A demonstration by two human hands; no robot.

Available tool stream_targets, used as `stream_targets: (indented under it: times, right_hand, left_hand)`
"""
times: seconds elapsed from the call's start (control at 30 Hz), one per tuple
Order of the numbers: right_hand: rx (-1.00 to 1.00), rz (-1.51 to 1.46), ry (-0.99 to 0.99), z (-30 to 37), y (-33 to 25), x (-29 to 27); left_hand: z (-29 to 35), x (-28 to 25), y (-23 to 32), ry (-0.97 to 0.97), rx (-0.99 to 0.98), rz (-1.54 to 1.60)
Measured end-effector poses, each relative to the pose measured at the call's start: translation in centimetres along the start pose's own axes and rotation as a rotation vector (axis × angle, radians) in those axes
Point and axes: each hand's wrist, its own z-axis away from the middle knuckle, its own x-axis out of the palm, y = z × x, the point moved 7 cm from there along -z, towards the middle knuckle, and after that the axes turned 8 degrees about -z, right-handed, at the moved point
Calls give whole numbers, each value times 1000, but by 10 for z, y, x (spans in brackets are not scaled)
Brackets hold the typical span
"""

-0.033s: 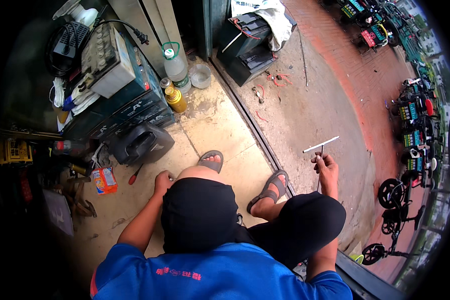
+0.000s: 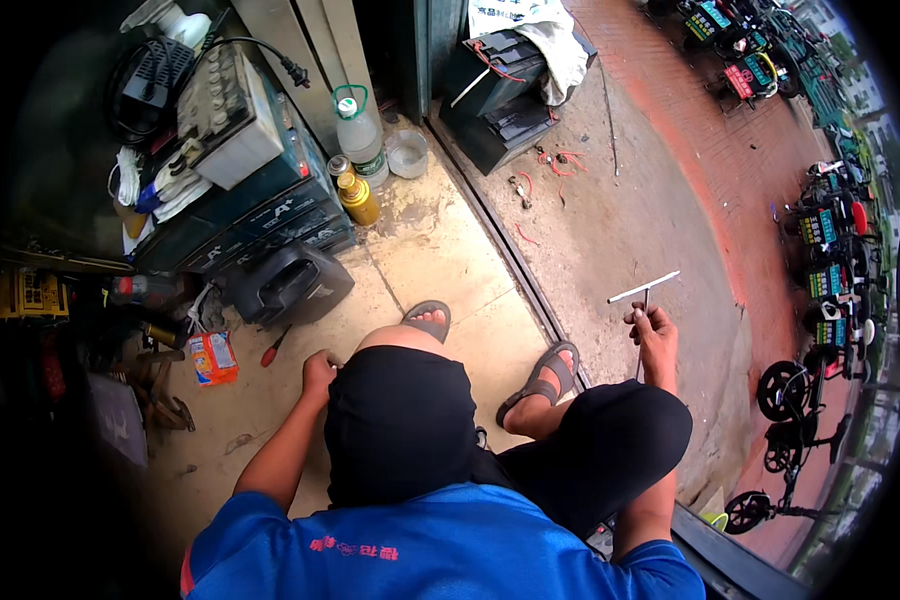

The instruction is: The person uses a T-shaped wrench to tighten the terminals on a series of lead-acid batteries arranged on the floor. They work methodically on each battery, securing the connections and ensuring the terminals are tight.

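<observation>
My right hand (image 2: pixel 656 343), above the concrete outside the door track, is closed around the shaft of a T-handle wrench (image 2: pixel 644 288). The wrench's pale crossbar sticks up over the fingers, and its thin shaft runs down below them. Beside my bent left knee, my left hand (image 2: pixel 319 374) is curled, with its fingertips partly hidden by the leg. What it grips, if anything, I cannot make out. Closest to it on the tiles lie a screwdriver (image 2: pixel 275 347) with a red and black handle and an orange packet (image 2: pixel 213 358).
A black jug-like container (image 2: pixel 295 285) stands before stacked batteries (image 2: pixel 270 225). Near the doorway are a plastic bottle (image 2: pixel 360 140), a yellow bottle (image 2: pixel 358 200) and a clear tub (image 2: pixel 407 154). More batteries (image 2: pixel 500 130) and red wire scraps (image 2: pixel 570 160) lie outside. Parked scooters (image 2: pixel 823 225) line the right.
The view has shifted slightly, so the batteries and bottles sit a little further right. A small shiny bit at my left fingertips no longer shows. My right hand keeps its hold on the T-handle wrench.
</observation>
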Motion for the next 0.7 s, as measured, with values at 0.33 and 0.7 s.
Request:
stream_targets:
  times: [0.33, 0.7]
  right_hand:
    - [-208, -67, -99, -9, -15, 36]
    - [-341, 79, 111, 5, -48, 10]
  left_hand:
    - [19, -224, -217, 643, -712, 542]
    - [67, -152, -147, 206, -575, 255]
